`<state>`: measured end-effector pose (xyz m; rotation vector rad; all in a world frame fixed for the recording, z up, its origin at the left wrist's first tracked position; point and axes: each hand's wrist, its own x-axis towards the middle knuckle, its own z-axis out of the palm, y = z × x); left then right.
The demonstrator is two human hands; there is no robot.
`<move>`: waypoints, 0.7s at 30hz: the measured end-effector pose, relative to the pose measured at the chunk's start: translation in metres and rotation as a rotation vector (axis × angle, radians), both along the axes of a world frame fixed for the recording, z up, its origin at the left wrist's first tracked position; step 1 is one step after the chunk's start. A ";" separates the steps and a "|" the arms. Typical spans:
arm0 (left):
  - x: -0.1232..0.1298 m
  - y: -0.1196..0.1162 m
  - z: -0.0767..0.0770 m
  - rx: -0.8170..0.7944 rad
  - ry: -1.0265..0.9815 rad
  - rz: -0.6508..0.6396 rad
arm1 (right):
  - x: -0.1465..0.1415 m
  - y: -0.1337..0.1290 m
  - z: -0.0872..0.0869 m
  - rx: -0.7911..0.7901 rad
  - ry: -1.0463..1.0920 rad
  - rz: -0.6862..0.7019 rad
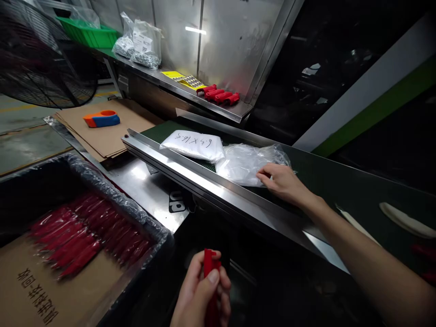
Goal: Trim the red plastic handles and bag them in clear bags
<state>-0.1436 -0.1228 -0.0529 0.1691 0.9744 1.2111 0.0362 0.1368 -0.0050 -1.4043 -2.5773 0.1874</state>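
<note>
My left hand (204, 290) is closed round a red plastic part (211, 262), its thumb pressed on the front; the lower end runs out of sight in the hand. On the green conveyor belt, my right hand (281, 181) pinches the near right edge of a pile of clear plastic bags (241, 161). Beside that pile lies a white packet (192, 144) with handwritten figures on it. Several red parts in clear bags (68, 236) lie in rows inside a lined crate (160, 240) at the lower left.
A metal rail (204, 181) edges the belt (316, 177). Cardboard sheets (132, 116) carry an orange and blue tape dispenser (102, 119). Red parts (221, 96), yellow label sheets (184, 79) and bags of small metal pieces (146, 52) sit on the shelf. A fan (44, 54) stands left.
</note>
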 end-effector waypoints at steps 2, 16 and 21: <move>0.001 0.008 0.006 0.073 0.062 0.005 | 0.003 -0.018 0.012 -0.014 0.056 -0.020; 0.009 0.018 0.009 0.303 0.490 -0.102 | -0.010 -0.204 0.003 -0.213 0.444 -0.003; 0.002 0.012 -0.001 0.360 0.947 -0.185 | -0.016 -0.208 -0.005 0.012 0.503 -0.030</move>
